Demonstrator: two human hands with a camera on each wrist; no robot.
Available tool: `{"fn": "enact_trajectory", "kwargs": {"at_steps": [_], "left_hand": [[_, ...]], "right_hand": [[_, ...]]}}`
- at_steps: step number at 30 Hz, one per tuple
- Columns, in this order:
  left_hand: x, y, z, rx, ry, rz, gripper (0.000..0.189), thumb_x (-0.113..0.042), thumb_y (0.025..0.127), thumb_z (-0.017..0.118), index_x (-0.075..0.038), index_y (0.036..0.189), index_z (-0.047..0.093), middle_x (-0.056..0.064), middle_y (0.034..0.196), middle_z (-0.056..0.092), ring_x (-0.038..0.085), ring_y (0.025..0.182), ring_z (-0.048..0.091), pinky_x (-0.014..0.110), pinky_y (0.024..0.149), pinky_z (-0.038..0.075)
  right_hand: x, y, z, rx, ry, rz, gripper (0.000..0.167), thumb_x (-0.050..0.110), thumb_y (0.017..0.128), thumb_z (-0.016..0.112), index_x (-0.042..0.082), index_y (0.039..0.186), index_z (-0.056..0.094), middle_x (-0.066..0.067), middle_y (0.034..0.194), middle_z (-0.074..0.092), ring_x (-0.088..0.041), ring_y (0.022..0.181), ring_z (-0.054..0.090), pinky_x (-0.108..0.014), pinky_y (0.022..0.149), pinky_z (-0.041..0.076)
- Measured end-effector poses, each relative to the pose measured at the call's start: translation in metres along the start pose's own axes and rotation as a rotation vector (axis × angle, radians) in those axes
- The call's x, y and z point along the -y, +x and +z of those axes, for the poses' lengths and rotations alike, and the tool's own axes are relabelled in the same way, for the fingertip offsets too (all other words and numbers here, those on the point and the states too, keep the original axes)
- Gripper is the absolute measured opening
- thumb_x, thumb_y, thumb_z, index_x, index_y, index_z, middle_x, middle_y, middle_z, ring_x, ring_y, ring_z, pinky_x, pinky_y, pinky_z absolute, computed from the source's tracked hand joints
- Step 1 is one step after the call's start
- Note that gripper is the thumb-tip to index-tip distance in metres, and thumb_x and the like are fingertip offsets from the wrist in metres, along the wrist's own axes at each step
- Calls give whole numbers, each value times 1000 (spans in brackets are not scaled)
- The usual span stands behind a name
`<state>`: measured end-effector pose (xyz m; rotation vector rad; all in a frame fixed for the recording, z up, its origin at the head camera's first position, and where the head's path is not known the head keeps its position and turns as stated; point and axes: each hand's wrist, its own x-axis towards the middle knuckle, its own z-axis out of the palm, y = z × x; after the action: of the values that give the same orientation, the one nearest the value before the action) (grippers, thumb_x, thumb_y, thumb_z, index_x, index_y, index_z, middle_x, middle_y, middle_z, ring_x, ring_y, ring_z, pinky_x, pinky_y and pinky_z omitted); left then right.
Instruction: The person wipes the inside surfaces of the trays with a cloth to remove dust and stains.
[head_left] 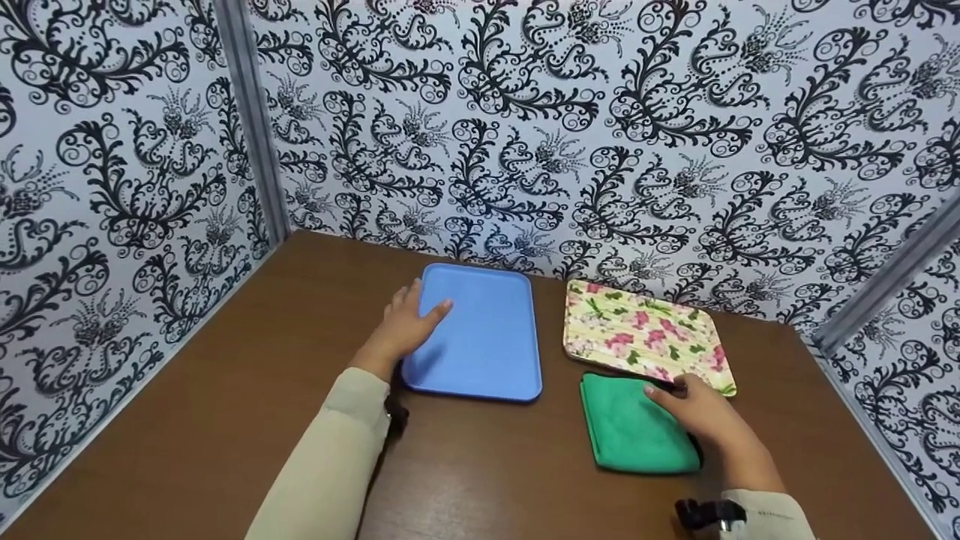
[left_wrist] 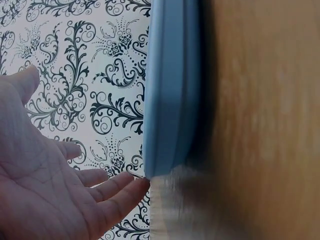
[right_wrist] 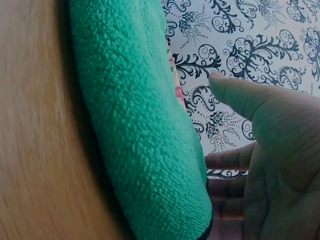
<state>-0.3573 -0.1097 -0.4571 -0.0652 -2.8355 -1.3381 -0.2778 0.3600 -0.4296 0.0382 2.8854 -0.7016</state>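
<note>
A blue rectangular tray (head_left: 480, 337) lies on the brown table, left of centre. My left hand (head_left: 409, 326) is at its left edge with fingers extended and thumb spread over the rim. In the left wrist view the fingertips (left_wrist: 142, 184) come right to the end of the tray's side (left_wrist: 172, 90). A folded green cloth (head_left: 634, 427) lies right of the tray. My right hand (head_left: 701, 409) is at the cloth's right edge, thumb above its top corner. The right wrist view shows the relaxed fingers close beside the cloth's thick fold (right_wrist: 135, 120).
A floral-patterned tray (head_left: 645, 330) lies behind the green cloth, near the back wall (head_left: 525, 150). Patterned walls bound the table (head_left: 480, 465) at the back and both sides.
</note>
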Motion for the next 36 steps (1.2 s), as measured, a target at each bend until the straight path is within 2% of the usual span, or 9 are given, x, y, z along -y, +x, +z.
{"fn": "enact_trajectory", "kwargs": {"at_steps": [5, 6, 10, 13, 17, 21, 23, 28, 36], "left_hand": [[-3, -1, 2, -40, 20, -24, 91, -60, 103, 49, -4, 166, 14, 28, 169, 19, 46, 157, 18, 61, 127, 22], [-6, 1, 5, -33, 23, -20, 91, -60, 103, 49, -4, 166, 14, 28, 169, 20, 46, 157, 19, 60, 127, 23], [-18, 10, 20, 42, -24, -18, 96, -68, 100, 47, -10, 167, 11, 26, 169, 18, 45, 155, 26, 59, 125, 28], [-21, 12, 20, 48, -49, -66, 97, -71, 98, 47, -15, 168, 11, 23, 171, 17, 44, 154, 29, 59, 125, 29], [-8, 6, 10, 32, -44, -107, 96, -68, 99, 49, -12, 167, 12, 23, 171, 16, 43, 156, 26, 60, 126, 26], [12, -3, -2, 21, -51, -140, 95, -64, 100, 51, -6, 166, 15, 24, 171, 16, 42, 158, 20, 61, 127, 23], [15, -6, 2, 35, -51, -149, 94, -62, 100, 53, -3, 165, 19, 25, 170, 20, 42, 158, 21, 60, 127, 24], [15, -7, 5, 63, -47, -146, 84, -50, 101, 59, 6, 158, 33, 27, 163, 37, 42, 151, 36, 56, 125, 32], [21, -6, -17, 96, 8, -132, 61, -32, 104, 59, 11, 146, 48, 30, 149, 52, 42, 136, 53, 55, 115, 45]], "right_hand": [[-12, 12, -6, 76, 28, 33, 95, 65, 96, 59, -19, 140, 47, -42, 135, 56, -53, 121, 59, -60, 100, 52], [-17, 13, -7, 110, 93, 62, 91, 62, 96, 63, -18, 137, 51, -38, 129, 60, -48, 115, 63, -57, 96, 54], [-38, -3, -15, 149, 244, 165, 58, 49, 93, 73, -8, 104, 65, -14, 93, 69, -23, 84, 66, -41, 73, 57], [-41, -5, -16, 148, 199, 162, 48, 48, 92, 75, 6, 78, 58, 0, 69, 55, -16, 65, 55, -33, 61, 50], [-28, 1, -12, 138, 88, 130, 51, 50, 89, 76, 7, 73, 57, 5, 65, 48, -14, 62, 48, -30, 59, 44], [-13, 8, -4, 144, 70, 109, 48, 49, 88, 79, 11, 71, 56, 5, 66, 46, -14, 63, 46, -30, 59, 42], [-16, 3, 0, 140, 63, 121, 51, 49, 87, 80, 14, 66, 49, 6, 63, 38, -13, 61, 41, -29, 58, 39], [-23, -4, 1, 146, 66, 148, 57, 47, 89, 79, 18, 61, 38, 8, 58, 28, -10, 55, 30, -28, 55, 33], [-6, -3, 2, 117, 108, 109, 55, 41, 91, 77, 18, 65, 35, 8, 62, 24, -11, 58, 24, -30, 54, 28]]}}
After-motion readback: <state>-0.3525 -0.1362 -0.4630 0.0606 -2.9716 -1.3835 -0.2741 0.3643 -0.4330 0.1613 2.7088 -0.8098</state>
